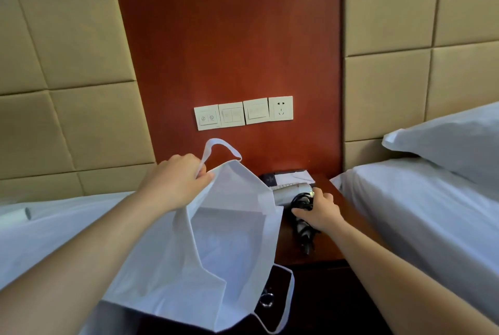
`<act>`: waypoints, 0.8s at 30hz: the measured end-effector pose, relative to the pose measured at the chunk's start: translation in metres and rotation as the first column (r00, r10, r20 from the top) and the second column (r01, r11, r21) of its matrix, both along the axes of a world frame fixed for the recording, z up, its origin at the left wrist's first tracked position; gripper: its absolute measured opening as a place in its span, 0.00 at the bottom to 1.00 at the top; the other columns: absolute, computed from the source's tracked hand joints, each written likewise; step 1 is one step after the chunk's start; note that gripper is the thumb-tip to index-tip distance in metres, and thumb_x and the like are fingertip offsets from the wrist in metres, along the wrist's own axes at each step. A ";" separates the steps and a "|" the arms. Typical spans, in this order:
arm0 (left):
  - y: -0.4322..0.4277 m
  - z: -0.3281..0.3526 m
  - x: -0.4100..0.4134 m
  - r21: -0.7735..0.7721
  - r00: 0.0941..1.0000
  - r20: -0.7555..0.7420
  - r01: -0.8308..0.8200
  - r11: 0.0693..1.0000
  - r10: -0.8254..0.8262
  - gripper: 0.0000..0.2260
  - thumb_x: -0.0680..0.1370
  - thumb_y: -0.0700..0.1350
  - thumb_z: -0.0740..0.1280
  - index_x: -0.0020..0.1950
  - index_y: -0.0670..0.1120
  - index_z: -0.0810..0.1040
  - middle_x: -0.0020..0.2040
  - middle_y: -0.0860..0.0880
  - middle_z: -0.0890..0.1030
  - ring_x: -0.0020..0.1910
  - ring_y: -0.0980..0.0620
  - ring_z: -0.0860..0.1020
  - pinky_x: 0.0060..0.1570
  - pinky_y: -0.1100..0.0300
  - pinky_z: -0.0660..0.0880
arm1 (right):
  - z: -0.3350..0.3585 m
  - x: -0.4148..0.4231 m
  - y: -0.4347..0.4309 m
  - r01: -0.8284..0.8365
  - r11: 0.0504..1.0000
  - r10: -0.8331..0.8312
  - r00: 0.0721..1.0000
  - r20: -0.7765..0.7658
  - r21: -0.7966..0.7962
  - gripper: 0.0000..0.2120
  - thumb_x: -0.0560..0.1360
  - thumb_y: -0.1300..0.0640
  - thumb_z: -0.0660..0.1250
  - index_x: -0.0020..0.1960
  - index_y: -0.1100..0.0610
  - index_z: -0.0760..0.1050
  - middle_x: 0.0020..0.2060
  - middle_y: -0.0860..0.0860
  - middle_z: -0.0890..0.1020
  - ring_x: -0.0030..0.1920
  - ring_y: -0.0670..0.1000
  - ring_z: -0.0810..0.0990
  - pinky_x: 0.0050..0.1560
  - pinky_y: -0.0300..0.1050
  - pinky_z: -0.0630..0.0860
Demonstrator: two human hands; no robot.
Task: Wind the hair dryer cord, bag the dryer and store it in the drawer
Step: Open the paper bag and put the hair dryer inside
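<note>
Hair dryer [293, 193] rests on the counter [340, 248], gripped by your right hand [320, 214]; your left hand [175, 180] pinches the bag [216, 248] by its rim.

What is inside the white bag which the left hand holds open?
The white bag looks empty: only its pale inner walls show. Its near wall hides the deepest part. The hair dryer lies outside, on the nightstand, gripped by the right hand.

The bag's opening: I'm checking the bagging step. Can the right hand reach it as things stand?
Probably yes. The left hand holds the white bag open by its rim, close beside the right hand, which grips the hair dryer on the nightstand; nothing lies between them.
</note>
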State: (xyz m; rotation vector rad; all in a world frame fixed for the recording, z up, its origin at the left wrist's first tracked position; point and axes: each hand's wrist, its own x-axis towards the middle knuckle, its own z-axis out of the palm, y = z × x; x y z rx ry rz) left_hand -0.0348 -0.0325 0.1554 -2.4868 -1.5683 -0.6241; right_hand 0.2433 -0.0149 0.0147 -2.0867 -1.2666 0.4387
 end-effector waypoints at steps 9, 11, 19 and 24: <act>0.010 -0.011 0.001 -0.019 0.999 -0.012 0.051 0.999 -0.051 0.20 0.79 0.50 0.60 0.28 0.46 0.63 0.25 0.50 0.66 0.29 0.47 0.68 0.33 0.57 0.64 | -0.013 -0.018 0.032 0.204 0.979 -0.205 0.971 -0.126 -0.025 0.49 0.61 0.40 0.76 0.71 0.56 0.53 0.67 0.58 0.67 0.66 0.64 0.68 0.61 0.56 0.69; 0.013 -0.015 0.002 -0.031 0.997 -0.024 0.066 0.997 -0.067 0.20 0.78 0.50 0.60 0.28 0.46 0.63 0.25 0.50 0.65 0.29 0.46 0.68 0.33 0.57 0.65 | -0.013 -0.018 0.034 0.221 0.975 -0.224 0.970 -0.092 -0.034 0.45 0.62 0.41 0.76 0.68 0.56 0.56 0.65 0.58 0.68 0.64 0.64 0.70 0.58 0.56 0.71; 0.012 -0.019 0.000 -0.010 0.997 -0.045 0.060 0.998 -0.060 0.19 0.78 0.51 0.59 0.29 0.46 0.64 0.27 0.48 0.66 0.31 0.43 0.69 0.34 0.56 0.65 | -0.010 -0.004 0.036 0.180 0.982 -0.184 0.979 -0.090 -0.055 0.37 0.66 0.44 0.74 0.64 0.61 0.60 0.62 0.61 0.73 0.62 0.62 0.73 0.55 0.49 0.72; 0.010 -0.014 -0.015 -0.007 0.998 -0.041 0.048 0.999 -0.048 0.19 0.79 0.50 0.59 0.29 0.46 0.63 0.29 0.47 0.67 0.31 0.45 0.68 0.34 0.57 0.65 | -0.011 0.003 0.030 0.214 0.976 -0.214 0.947 -0.238 -0.025 0.40 0.64 0.44 0.76 0.65 0.64 0.62 0.59 0.60 0.75 0.59 0.61 0.76 0.57 0.50 0.74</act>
